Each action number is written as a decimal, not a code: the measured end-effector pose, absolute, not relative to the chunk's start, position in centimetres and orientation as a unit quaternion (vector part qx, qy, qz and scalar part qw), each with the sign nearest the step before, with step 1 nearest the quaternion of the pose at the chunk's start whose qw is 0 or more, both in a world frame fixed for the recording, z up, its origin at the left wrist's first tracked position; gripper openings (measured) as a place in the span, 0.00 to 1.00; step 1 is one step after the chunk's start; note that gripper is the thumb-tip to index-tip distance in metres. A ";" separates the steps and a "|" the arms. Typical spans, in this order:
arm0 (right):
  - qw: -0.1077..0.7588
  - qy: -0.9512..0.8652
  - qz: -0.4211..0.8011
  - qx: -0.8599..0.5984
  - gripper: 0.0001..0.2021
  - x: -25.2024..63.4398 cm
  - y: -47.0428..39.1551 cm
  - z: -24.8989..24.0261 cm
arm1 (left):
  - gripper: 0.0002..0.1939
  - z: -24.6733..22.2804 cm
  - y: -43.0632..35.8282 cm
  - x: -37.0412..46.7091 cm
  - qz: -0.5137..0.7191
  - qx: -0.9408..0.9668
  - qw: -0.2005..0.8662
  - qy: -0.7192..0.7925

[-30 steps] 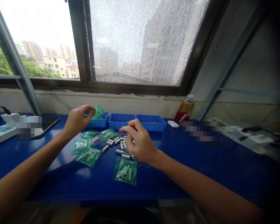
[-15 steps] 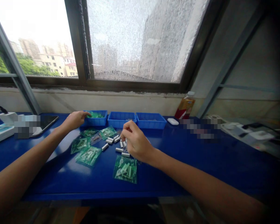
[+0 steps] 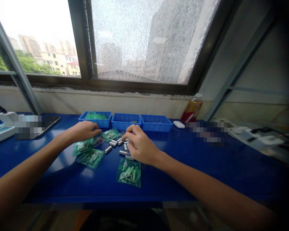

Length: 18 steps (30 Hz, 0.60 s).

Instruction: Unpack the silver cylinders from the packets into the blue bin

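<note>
My left hand (image 3: 85, 131) hovers just above the green bags, near the front of the left blue bin. Its fingers are loosely bent and apart, with nothing visible in them. Under it lie green zip bags (image 3: 91, 158) with pale pieces inside. Another green bag (image 3: 111, 134) is just to its right. My right hand (image 3: 141, 144) is over a loose group of short silver metal cylinders (image 3: 113, 143), thumb and index finger apart, partly covering some of them. A filled green bag (image 3: 129, 173) lies in front of this hand.
Three blue bins stand along the back: the left bin (image 3: 106, 123) holds green bags, the middle bin (image 3: 126, 124) a few small pieces, the right bin (image 3: 156, 127) contents I cannot make out. A drink bottle (image 3: 192, 109), white case (image 3: 179, 124), phone (image 3: 49, 125) and power strip (image 3: 0, 131) stand around.
My left hand has drawn back from the left bin toward the bags on the table. My right hand has opened its fingers and reaches slightly lower over the metal cylinders.
</note>
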State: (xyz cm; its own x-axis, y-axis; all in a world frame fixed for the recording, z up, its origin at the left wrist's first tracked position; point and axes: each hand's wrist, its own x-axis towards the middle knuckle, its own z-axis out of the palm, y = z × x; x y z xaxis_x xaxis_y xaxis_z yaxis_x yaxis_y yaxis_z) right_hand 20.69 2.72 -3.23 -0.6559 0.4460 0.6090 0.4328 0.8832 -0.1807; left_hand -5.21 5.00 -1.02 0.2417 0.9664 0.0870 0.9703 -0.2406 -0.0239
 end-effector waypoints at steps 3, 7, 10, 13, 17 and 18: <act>0.327 -0.915 0.008 -0.237 0.13 20.7 2.7 -3.3 | 0.23 -1.5 4.9 -5.2 -0.027 -0.806 0.004 -0.591; 0.320 -0.919 0.013 -0.230 0.14 20.7 2.7 -3.4 | 0.24 -1.8 4.5 -3.7 -0.082 -0.836 -0.008 -0.542; 0.316 -0.920 0.016 -0.231 0.12 20.5 2.7 -3.5 | 0.24 -2.0 4.3 -2.7 -0.095 -0.834 -0.010 -0.544; 0.294 -0.928 0.022 -0.227 0.10 20.6 2.6 -3.0 | 0.24 -1.9 4.2 -2.6 -0.093 -0.822 -0.020 -0.562; 0.189 -0.963 0.072 -0.176 0.12 21.4 1.9 -1.4 | 0.22 -1.5 4.4 -3.4 -0.103 -0.824 0.018 -0.556; 0.154 -0.971 0.085 -0.161 0.14 21.6 1.7 -1.0 | 0.22 -1.4 4.4 -3.7 -0.099 -0.822 0.028 -0.561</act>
